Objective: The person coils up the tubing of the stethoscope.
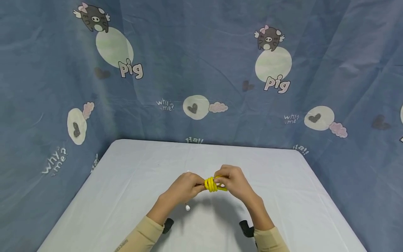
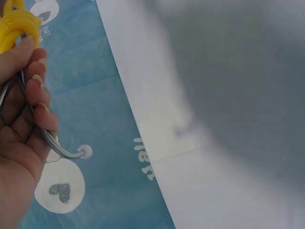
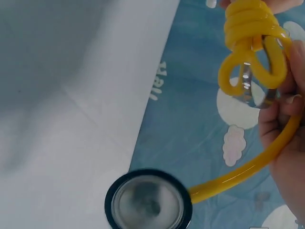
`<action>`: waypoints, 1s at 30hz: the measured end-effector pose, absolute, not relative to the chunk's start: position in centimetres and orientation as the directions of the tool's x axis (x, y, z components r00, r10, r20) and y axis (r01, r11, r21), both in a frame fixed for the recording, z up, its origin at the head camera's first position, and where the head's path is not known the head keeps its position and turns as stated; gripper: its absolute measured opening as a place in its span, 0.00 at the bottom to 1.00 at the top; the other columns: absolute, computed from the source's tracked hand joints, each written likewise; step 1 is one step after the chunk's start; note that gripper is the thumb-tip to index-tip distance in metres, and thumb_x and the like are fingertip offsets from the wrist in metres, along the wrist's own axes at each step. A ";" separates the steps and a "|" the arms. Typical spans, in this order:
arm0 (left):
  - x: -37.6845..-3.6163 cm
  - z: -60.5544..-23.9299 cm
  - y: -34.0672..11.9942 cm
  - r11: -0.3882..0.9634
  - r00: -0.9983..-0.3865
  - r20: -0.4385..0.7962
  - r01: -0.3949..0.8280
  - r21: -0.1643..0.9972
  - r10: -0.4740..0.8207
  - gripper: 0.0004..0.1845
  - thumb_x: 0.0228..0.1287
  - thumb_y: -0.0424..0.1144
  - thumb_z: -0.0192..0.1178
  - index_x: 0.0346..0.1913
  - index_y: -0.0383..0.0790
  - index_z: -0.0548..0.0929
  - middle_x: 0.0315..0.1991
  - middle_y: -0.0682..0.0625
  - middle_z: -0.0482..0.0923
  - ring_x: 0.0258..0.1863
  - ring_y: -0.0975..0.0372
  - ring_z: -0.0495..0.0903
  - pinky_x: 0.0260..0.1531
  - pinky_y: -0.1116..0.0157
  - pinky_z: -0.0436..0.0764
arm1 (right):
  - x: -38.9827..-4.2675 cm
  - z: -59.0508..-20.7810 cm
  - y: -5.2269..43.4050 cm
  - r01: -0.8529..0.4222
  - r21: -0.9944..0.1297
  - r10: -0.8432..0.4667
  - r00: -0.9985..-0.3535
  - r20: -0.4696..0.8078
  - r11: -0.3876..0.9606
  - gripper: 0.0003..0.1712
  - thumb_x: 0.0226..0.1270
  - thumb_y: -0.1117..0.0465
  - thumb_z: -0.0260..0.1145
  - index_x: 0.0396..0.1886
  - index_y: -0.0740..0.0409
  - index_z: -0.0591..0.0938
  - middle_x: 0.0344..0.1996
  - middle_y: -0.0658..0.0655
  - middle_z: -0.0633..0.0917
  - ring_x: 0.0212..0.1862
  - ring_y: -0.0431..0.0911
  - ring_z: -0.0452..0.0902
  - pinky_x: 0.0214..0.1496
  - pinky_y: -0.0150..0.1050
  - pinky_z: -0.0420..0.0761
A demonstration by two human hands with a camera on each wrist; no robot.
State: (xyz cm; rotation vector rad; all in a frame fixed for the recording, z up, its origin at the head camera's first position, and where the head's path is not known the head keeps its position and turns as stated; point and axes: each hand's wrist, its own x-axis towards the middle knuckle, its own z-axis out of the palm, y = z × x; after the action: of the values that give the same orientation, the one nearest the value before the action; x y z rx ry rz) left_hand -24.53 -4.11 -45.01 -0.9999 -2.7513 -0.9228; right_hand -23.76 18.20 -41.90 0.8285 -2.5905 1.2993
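Note:
A stethoscope with yellow tubing [image 1: 211, 184] is held up over the white table, its tubing wound in several tight coils round the metal ear tubes. My left hand [image 1: 186, 188] grips the ear tubes [image 2: 50, 138], thumb pressed just below the coils; a white ear tip [image 1: 187, 207] hangs under that hand. On the other side, my right hand [image 1: 234, 182] pinches the free length of yellow tube [image 3: 248, 172] beside the coils. From that length hangs the round chest piece [image 3: 147, 202] with its dark rim, which the right hand hides in the head view.
The table [image 1: 151, 157] has a white cover and carries the arms' shadows. A blue curtain [image 1: 207, 70] with printed pigs and hearts stands round its back and sides. Black wrist mounts [image 1: 246, 229] show at both sleeves.

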 end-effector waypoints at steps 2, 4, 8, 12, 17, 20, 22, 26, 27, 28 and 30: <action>-24.6 -45.2 -4.3 0.581 -0.773 0.269 0.616 0.532 0.574 0.07 0.67 0.47 0.64 0.37 0.52 0.91 0.28 0.60 0.86 0.18 0.73 0.67 0.21 0.73 0.70 | -24.0 -41.9 18.1 -0.514 -0.723 -0.403 -0.848 0.345 0.462 0.03 0.62 0.62 0.72 0.29 0.56 0.89 0.25 0.50 0.81 0.28 0.46 0.79 0.30 0.33 0.82; -24.7 -45.4 -4.4 0.557 -0.761 0.282 0.628 0.543 0.584 0.08 0.68 0.47 0.64 0.37 0.51 0.91 0.28 0.58 0.86 0.18 0.73 0.66 0.21 0.74 0.69 | -24.3 -42.0 18.0 -0.499 -0.738 -0.383 -0.857 0.344 0.454 0.04 0.60 0.60 0.73 0.28 0.56 0.89 0.25 0.50 0.81 0.28 0.46 0.79 0.30 0.34 0.83; -24.9 -45.6 -4.6 0.506 -0.731 0.308 0.657 0.558 0.609 0.09 0.69 0.46 0.63 0.35 0.49 0.90 0.27 0.55 0.86 0.17 0.73 0.64 0.20 0.74 0.67 | -25.1 -42.1 18.3 -0.466 -0.762 -0.358 -0.875 0.324 0.449 0.03 0.56 0.60 0.76 0.28 0.54 0.89 0.26 0.49 0.82 0.29 0.43 0.77 0.30 0.36 0.83; -24.9 -45.3 -4.8 0.482 -0.706 0.335 0.685 0.546 0.624 0.07 0.68 0.44 0.63 0.34 0.50 0.90 0.27 0.59 0.86 0.18 0.73 0.65 0.20 0.74 0.69 | -26.2 -42.6 18.8 -0.413 -0.793 -0.377 -0.892 0.251 0.449 0.03 0.55 0.59 0.77 0.29 0.48 0.89 0.26 0.49 0.81 0.30 0.44 0.76 0.33 0.37 0.82; -24.9 -45.2 -5.1 0.466 -0.704 0.324 0.679 0.567 0.632 0.05 0.67 0.43 0.64 0.39 0.52 0.91 0.33 0.62 0.87 0.22 0.73 0.72 0.25 0.73 0.75 | -27.1 -43.2 19.2 -0.366 -0.820 -0.414 -0.893 0.176 0.441 0.05 0.57 0.58 0.76 0.31 0.54 0.90 0.27 0.52 0.82 0.29 0.45 0.74 0.32 0.36 0.79; -24.9 -45.3 -5.2 0.436 -0.693 0.316 0.678 0.592 0.648 0.06 0.67 0.43 0.64 0.41 0.53 0.91 0.34 0.62 0.88 0.24 0.73 0.74 0.27 0.73 0.76 | -27.4 -43.3 19.3 -0.345 -0.838 -0.448 -0.883 0.138 0.422 0.08 0.58 0.57 0.75 0.32 0.58 0.90 0.27 0.53 0.83 0.28 0.44 0.74 0.32 0.36 0.78; -24.9 -45.4 -5.2 0.413 -0.681 0.323 0.684 0.602 0.657 0.06 0.67 0.43 0.64 0.41 0.53 0.91 0.33 0.63 0.87 0.24 0.73 0.73 0.26 0.73 0.76 | -27.7 -43.2 19.4 -0.331 -0.853 -0.470 -0.875 0.117 0.403 0.08 0.58 0.56 0.75 0.31 0.56 0.90 0.28 0.54 0.85 0.29 0.44 0.77 0.34 0.37 0.80; -24.8 -45.4 -5.1 0.361 -0.666 0.345 0.686 0.631 0.661 0.07 0.68 0.43 0.64 0.42 0.53 0.91 0.33 0.62 0.87 0.23 0.73 0.72 0.26 0.74 0.75 | -28.0 -43.5 19.6 -0.286 -0.892 -0.474 -0.875 0.095 0.349 0.08 0.62 0.59 0.72 0.33 0.60 0.90 0.30 0.54 0.87 0.33 0.45 0.80 0.38 0.39 0.82; -24.7 -45.4 -5.0 0.352 -0.668 0.345 0.679 0.644 0.659 0.07 0.68 0.43 0.63 0.42 0.53 0.91 0.33 0.62 0.87 0.23 0.73 0.72 0.26 0.74 0.75 | -28.0 -43.7 19.7 -0.270 -0.904 -0.467 -0.879 0.092 0.330 0.09 0.63 0.60 0.71 0.34 0.63 0.89 0.30 0.53 0.87 0.34 0.45 0.81 0.40 0.39 0.82; -24.7 -45.4 -5.0 0.342 -0.671 0.347 0.673 0.656 0.655 0.07 0.69 0.44 0.63 0.42 0.54 0.91 0.34 0.62 0.87 0.23 0.73 0.72 0.25 0.74 0.74 | -28.0 -43.9 19.7 -0.251 -0.916 -0.455 -0.886 0.086 0.314 0.10 0.65 0.61 0.70 0.35 0.65 0.89 0.31 0.52 0.87 0.34 0.44 0.81 0.40 0.38 0.82; -24.5 -45.3 -4.8 0.330 -0.679 0.348 0.660 0.674 0.646 0.07 0.69 0.44 0.62 0.41 0.55 0.90 0.32 0.63 0.86 0.22 0.72 0.70 0.25 0.74 0.73 | -28.0 -44.5 19.8 -0.208 -0.939 -0.430 -0.900 0.074 0.274 0.13 0.67 0.61 0.68 0.38 0.70 0.87 0.32 0.50 0.86 0.36 0.43 0.81 0.41 0.37 0.82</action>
State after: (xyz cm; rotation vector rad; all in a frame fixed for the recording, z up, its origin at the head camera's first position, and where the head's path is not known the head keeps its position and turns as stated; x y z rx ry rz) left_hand -24.54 -4.85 -45.30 -1.2519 -2.5482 -1.3052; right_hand -28.00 19.77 -44.50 0.6753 -2.6569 1.9038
